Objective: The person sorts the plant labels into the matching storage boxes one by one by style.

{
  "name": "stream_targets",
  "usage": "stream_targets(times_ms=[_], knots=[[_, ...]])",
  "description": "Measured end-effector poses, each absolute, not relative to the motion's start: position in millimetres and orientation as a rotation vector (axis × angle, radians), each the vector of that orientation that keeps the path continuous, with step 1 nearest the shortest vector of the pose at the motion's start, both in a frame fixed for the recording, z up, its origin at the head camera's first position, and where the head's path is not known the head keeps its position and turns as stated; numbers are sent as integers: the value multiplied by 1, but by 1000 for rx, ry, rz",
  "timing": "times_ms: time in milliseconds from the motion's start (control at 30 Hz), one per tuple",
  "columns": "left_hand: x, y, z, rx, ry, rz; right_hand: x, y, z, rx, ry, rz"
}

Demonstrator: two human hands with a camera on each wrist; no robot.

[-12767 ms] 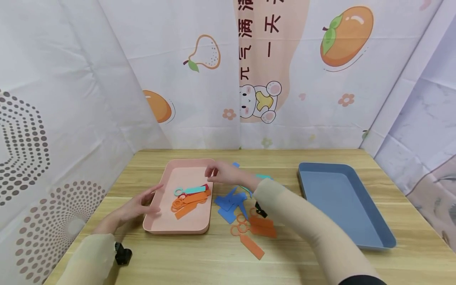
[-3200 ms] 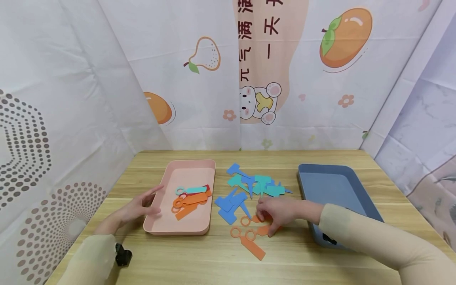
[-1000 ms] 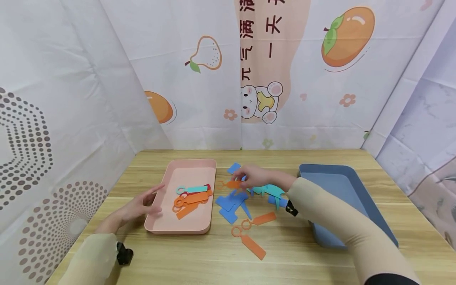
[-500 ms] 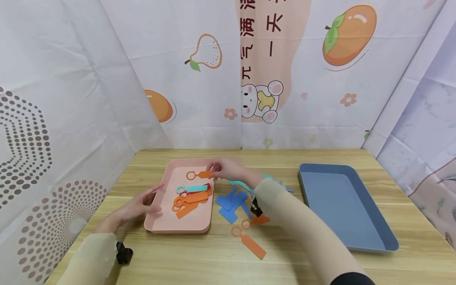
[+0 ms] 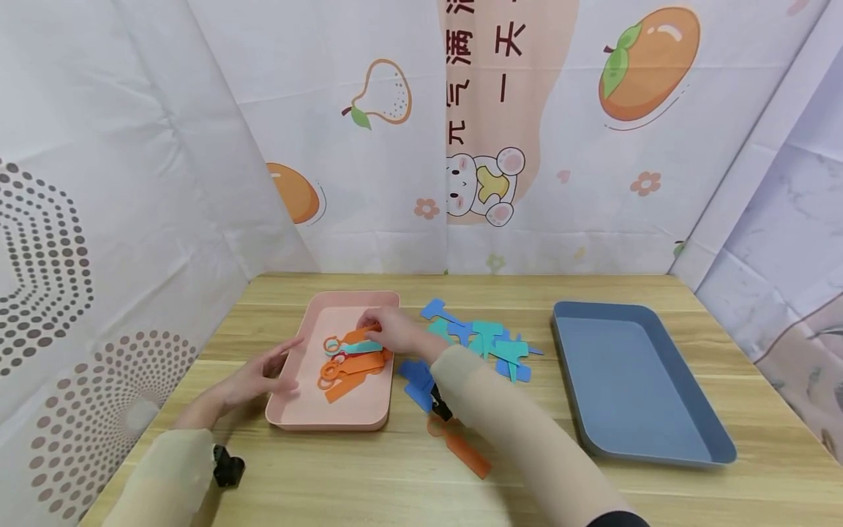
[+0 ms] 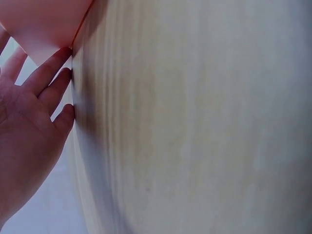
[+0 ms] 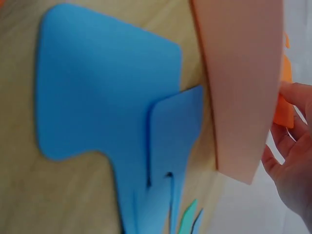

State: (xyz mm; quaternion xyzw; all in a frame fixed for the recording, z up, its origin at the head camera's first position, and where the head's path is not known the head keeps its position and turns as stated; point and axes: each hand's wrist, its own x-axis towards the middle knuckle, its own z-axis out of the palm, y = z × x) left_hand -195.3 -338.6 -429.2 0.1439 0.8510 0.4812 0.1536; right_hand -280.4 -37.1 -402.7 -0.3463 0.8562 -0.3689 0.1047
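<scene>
My right hand (image 5: 395, 329) is over the right side of the pink tray (image 5: 296, 402), pinching an orange ring-ended tag (image 5: 356, 334) by its flat end. Thumb and fingers meet on that orange tag (image 7: 283, 114) in the right wrist view. Just below it lie a turquoise ring-ended tag (image 5: 362, 348), a mostly covered red one, and several orange ring-ended tags (image 5: 345, 388). At the tray's left side, my left hand (image 5: 260, 377) rests with fingers spread; the left wrist view shows the left hand's fingertips (image 6: 63, 53) along the pink wall.
Blue T-shaped tags (image 5: 416, 380) lie beside the pink tray, partly under the right forearm. Behind them is a pile of turquoise T-shaped tags (image 5: 487, 331) and blue ones. An orange ring-ended tag (image 5: 469, 455) lies in front. A blue-grey tray (image 5: 645, 380) stands at the right.
My right hand has carried the orange ring-ended tag left from above the blue tags, over the pink tray's rim and down onto the tags inside. The left hand has stayed put.
</scene>
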Motion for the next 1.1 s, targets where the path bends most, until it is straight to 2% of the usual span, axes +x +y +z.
stream_targets(times_ms=[233,1100], knots=[[-195,-338,-427,419,2420,1397,-281,-38,-414,-975,2540,-1081],[-200,-344,-417,412,2333,1308,-278,-44,-417,-1112,2835,-495]])
